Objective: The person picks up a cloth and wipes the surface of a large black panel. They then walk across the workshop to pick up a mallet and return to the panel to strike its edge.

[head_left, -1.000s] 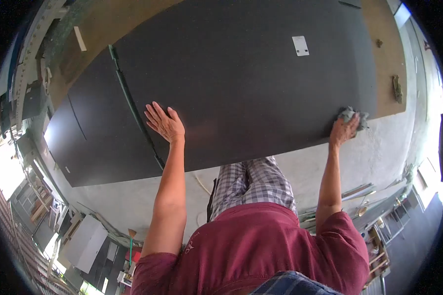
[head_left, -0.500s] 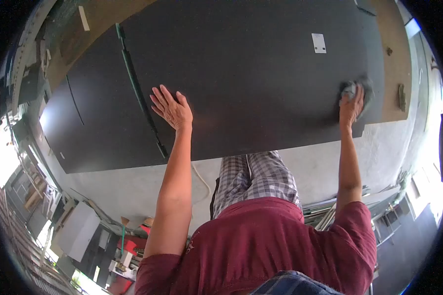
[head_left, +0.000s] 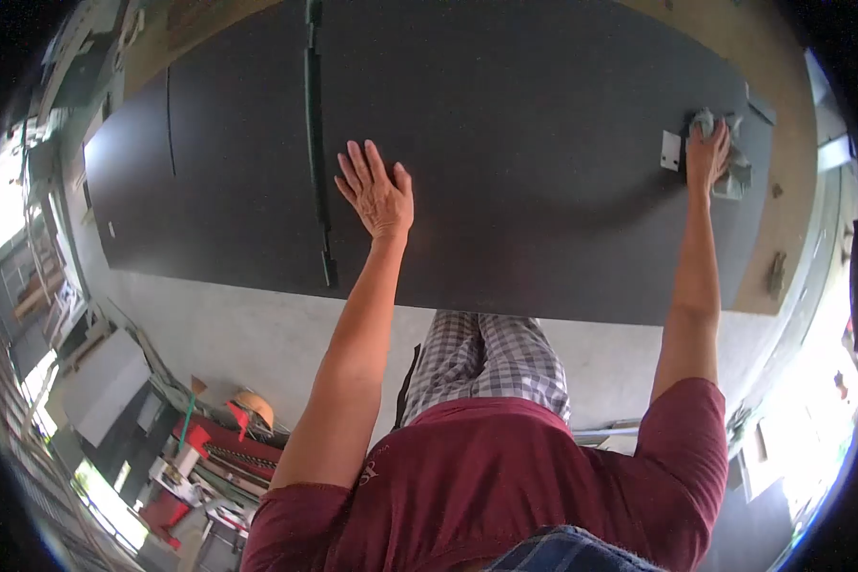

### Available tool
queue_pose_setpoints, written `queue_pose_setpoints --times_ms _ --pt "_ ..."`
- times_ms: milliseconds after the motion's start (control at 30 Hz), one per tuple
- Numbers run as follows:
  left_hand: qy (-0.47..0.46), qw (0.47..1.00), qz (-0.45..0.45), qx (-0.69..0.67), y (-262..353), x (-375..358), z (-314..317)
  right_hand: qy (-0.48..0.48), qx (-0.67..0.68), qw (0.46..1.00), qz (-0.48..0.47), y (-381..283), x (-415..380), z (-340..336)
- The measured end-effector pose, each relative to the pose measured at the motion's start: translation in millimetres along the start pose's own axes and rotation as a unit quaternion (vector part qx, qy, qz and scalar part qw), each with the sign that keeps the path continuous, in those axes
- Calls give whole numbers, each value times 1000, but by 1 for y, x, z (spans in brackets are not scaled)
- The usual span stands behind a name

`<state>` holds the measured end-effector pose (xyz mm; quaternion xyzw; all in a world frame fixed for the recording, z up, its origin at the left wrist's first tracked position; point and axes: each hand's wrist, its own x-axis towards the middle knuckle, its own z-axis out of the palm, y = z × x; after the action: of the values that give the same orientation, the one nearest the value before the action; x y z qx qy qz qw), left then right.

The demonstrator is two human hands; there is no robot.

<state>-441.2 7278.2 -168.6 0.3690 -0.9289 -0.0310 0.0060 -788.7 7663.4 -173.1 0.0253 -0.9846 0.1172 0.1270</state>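
A large dark panel (head_left: 505,172) lies flat before me. Fingers spread, my left hand (head_left: 379,194) rests on its surface, just right of a long dark green strip (head_left: 314,133) that runs across the panel. My right hand (head_left: 706,160) presses a crumpled grey cloth (head_left: 734,178) onto the panel near its right end. Close to the left of that hand is a small white label (head_left: 670,150) on the panel. Part of the cloth is hidden under my fingers.
A brown board (head_left: 782,219) shows beneath the panel's right end. A thin dark slit or strip (head_left: 171,124) marks the left part. On the floor at lower left are a white sheet (head_left: 107,386), an orange rounded object (head_left: 255,408) and red items (head_left: 165,510).
My right hand has moved the cloth farther away along the panel's right end, beside the label. My left hand stays flat on the panel. The whole view has shifted and turned.
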Motion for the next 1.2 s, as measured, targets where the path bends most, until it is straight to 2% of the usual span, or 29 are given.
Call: queue_pose_setpoints --times_ms 33,100,133,167,200,233,300,333,400,467,533,667,733,767,833,867,933,1033,1133,1200 --pt "6 1000 0 -10 2 2 -1 -16 21 1000 -12 -25 13 6" --pt "4 1000 -4 -8 2 4 -4 -133 53 982 -119 -97 -10 11" --pt "-3 1000 -6 -8 2 3 -7 -74 54 957 -275 -128 -48 14" --pt "-4 1000 -5 -9 2 2 -12 -124 108 912 -375 -158 -93 -6" --pt "1 1000 -15 -8 1 4 -14 -180 39 856 -483 -187 -134 -33" --pt "12 1000 -7 -18 -2 3 -14 -238 148 765 -579 -187 -168 -35" --pt "-2 1000 -3 -29 -8 2 -24 -493 118 589 -629 -196 -179 -72" --pt "4 999 -18 -27 -9 5 -27 -490 117 579 -641 -202 -163 -72" --pt "-20 999 -13 -35 -12 6 -30 -403 43 693 -596 -193 -123 -65" --pt "-29 998 -29 -42 -17 4 -33 -267 62 821 -500 -208 -85 -29" --pt "-39 998 -29 -31 -17 7 -37 -216 93 860 -453 -262 -56 -6" --pt "-10 998 -37 -41 -32 6 -28 -96 201 834 -505 -403 -50 60" --pt "6 999 -22 -49 -35 7 -32 -81 173 850 -490 -468 -58 74" --pt "6 998 -28 -56 -37 8 -35 -93 189 840 -501 -493 -66 77" --pt "29 998 -31 -54 -42 7 -33 -193 162 850 -463 -523 -88 87" --pt "35 996 -35 -68 -42 2 -27 -201 170 841 -473 -519 -106 93" --pt "44 995 -42 -74 -49 -1 -22 -89 217 803 -547 -508 -130 95" --pt "61 993 -43 -89 -53 -3 -17 -144 214 790 -556 -465 -161 65" --pt "79 989 -55 -108 -54 -8 -24 -151 155 828 -518 -420 -188 17" --pt "104 985 -77 -111 -59 -17 -23 -147 144 834 -512 -384 -212 6"
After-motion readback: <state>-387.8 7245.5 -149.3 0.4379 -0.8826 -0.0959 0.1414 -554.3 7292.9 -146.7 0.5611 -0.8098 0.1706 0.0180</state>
